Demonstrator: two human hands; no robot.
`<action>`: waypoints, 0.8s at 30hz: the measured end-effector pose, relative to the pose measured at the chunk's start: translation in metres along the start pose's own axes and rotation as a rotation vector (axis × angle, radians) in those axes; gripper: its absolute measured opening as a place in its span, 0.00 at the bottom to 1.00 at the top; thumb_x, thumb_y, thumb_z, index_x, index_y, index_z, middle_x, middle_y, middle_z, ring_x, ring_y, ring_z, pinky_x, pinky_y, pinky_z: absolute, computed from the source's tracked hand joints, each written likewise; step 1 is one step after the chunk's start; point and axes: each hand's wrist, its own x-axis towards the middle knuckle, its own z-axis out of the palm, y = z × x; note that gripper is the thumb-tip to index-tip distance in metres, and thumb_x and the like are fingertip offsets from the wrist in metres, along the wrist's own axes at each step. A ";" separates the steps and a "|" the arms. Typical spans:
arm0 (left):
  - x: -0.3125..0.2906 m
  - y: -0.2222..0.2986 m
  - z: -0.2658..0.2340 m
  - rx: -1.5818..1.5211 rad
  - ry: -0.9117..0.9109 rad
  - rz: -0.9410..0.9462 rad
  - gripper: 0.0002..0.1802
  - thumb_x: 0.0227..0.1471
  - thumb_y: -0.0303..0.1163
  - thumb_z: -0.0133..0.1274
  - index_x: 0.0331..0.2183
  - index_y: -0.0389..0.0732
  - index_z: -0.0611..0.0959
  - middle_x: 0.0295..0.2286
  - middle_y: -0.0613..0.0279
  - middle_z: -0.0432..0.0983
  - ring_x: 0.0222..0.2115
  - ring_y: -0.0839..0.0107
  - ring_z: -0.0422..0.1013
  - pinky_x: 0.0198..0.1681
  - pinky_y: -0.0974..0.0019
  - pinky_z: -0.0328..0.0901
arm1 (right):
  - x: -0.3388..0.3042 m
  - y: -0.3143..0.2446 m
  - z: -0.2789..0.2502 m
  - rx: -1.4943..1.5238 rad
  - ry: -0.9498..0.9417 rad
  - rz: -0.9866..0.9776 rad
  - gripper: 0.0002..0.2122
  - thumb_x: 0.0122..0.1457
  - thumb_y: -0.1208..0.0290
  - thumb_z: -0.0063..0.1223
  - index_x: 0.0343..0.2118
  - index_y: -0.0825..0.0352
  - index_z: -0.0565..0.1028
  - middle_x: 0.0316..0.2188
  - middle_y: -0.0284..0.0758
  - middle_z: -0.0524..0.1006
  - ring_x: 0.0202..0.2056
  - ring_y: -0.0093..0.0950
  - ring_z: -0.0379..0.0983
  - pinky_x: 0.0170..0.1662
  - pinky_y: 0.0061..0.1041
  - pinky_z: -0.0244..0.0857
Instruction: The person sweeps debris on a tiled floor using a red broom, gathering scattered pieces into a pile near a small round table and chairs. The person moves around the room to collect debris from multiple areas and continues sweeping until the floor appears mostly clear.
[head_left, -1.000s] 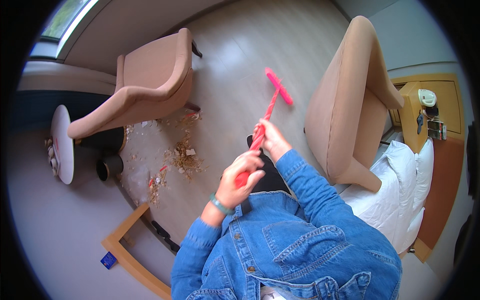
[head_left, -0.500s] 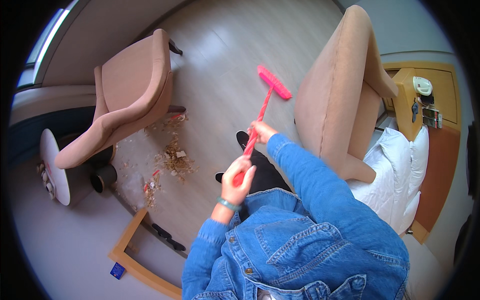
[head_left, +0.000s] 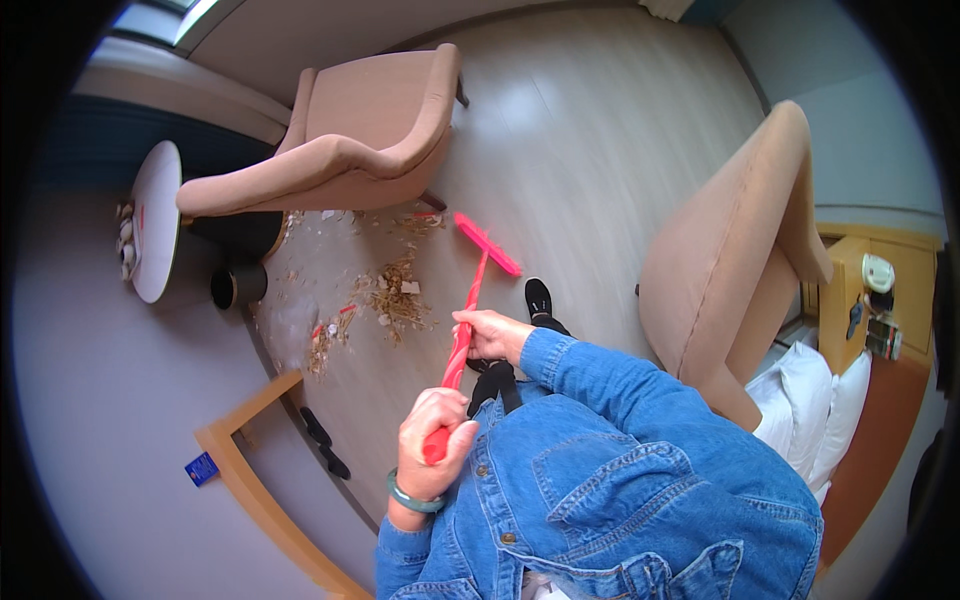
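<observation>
Both my hands grip a pink broom [head_left: 487,244] by its red-and-white striped handle. My left hand [head_left: 436,436] is wrapped around the top end, with a green bangle on its wrist. Farther down the handle, my right hand [head_left: 486,334] is closed around it. The broom head rests on the floor, ahead of my shoes and just right of scattered litter. That litter is a heap of light brown shavings [head_left: 398,295] with pale scraps and red bits. A smaller patch of similar debris [head_left: 322,350] lies left of it, beside something clear and filmy.
A beige armchair [head_left: 375,100] stands at the far left, a second armchair [head_left: 720,260] at the right. Beside the left wall are a round white table [head_left: 158,215] and a dark bin [head_left: 238,287]. A wooden frame [head_left: 255,490] stands nearer me; white bedding [head_left: 800,385] is at right.
The broom head has come nearer to me and closer to the litter. Both hands have moved left and nearer, still gripping the handle. The view has turned, shifting the furniture rightward.
</observation>
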 end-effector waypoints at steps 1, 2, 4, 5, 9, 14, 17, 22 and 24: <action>0.003 0.001 0.004 0.010 0.004 0.030 0.11 0.40 0.18 0.58 0.20 0.38 0.71 0.22 0.59 0.70 0.32 0.59 0.71 0.40 0.61 0.66 | -0.004 -0.006 0.000 -0.014 -0.027 -0.043 0.07 0.61 0.61 0.50 0.30 0.57 0.71 0.21 0.25 0.75 0.26 0.23 0.73 0.31 0.29 0.67; 0.006 0.000 0.008 0.025 0.011 0.047 0.11 0.40 0.18 0.58 0.20 0.38 0.71 0.22 0.58 0.70 0.32 0.59 0.71 0.40 0.61 0.66 | -0.007 -0.013 0.001 -0.037 -0.020 -0.111 0.08 0.62 0.61 0.50 0.30 0.57 0.71 0.21 0.24 0.75 0.26 0.23 0.73 0.32 0.30 0.68; 0.017 -0.007 0.017 -0.016 0.073 0.087 0.11 0.40 0.17 0.58 0.21 0.37 0.71 0.23 0.58 0.70 0.32 0.59 0.71 0.39 0.61 0.66 | -0.009 -0.037 0.000 -0.076 0.041 -0.186 0.07 0.61 0.62 0.51 0.31 0.60 0.72 0.24 0.28 0.76 0.26 0.24 0.73 0.33 0.33 0.70; 0.023 -0.013 0.022 -0.026 0.113 0.086 0.10 0.40 0.17 0.58 0.21 0.37 0.71 0.23 0.57 0.70 0.32 0.59 0.72 0.39 0.62 0.66 | -0.008 -0.051 -0.001 -0.087 0.081 -0.217 0.07 0.61 0.62 0.51 0.32 0.60 0.71 0.24 0.28 0.76 0.27 0.24 0.73 0.33 0.33 0.70; 0.063 -0.060 0.047 -0.074 0.226 0.098 0.08 0.44 0.18 0.56 0.22 0.36 0.73 0.25 0.57 0.72 0.38 0.59 0.73 0.43 0.62 0.66 | 0.000 -0.124 -0.016 -0.115 0.095 -0.320 0.08 0.62 0.62 0.49 0.34 0.61 0.70 0.27 0.31 0.76 0.29 0.26 0.74 0.35 0.34 0.70; 0.115 -0.124 0.077 -0.207 0.364 0.029 0.07 0.48 0.18 0.56 0.23 0.35 0.74 0.27 0.62 0.73 0.41 0.66 0.73 0.47 0.65 0.65 | 0.025 -0.178 -0.031 -0.156 0.218 -0.256 0.11 0.64 0.61 0.46 0.38 0.64 0.67 0.27 0.33 0.74 0.29 0.28 0.73 0.35 0.32 0.70; 0.105 -0.137 0.074 -0.264 0.444 -0.009 0.08 0.48 0.18 0.55 0.23 0.35 0.74 0.27 0.62 0.73 0.41 0.67 0.73 0.46 0.66 0.65 | 0.050 -0.169 -0.025 -0.229 0.305 -0.267 0.09 0.64 0.63 0.43 0.39 0.63 0.64 0.25 0.31 0.72 0.27 0.27 0.71 0.33 0.31 0.70; 0.045 -0.131 0.041 -0.236 0.503 -0.088 0.09 0.48 0.17 0.55 0.22 0.35 0.73 0.27 0.62 0.74 0.41 0.68 0.72 0.45 0.67 0.64 | 0.074 -0.100 -0.010 -0.380 0.343 -0.164 0.09 0.61 0.64 0.43 0.42 0.59 0.64 0.27 0.32 0.73 0.29 0.28 0.73 0.33 0.34 0.69; 0.016 -0.123 0.028 -0.259 0.537 -0.142 0.09 0.49 0.17 0.55 0.21 0.36 0.72 0.27 0.62 0.74 0.41 0.68 0.72 0.46 0.67 0.64 | 0.077 -0.065 0.000 -0.468 0.345 -0.117 0.09 0.60 0.63 0.42 0.41 0.59 0.65 0.28 0.31 0.73 0.30 0.29 0.73 0.35 0.35 0.68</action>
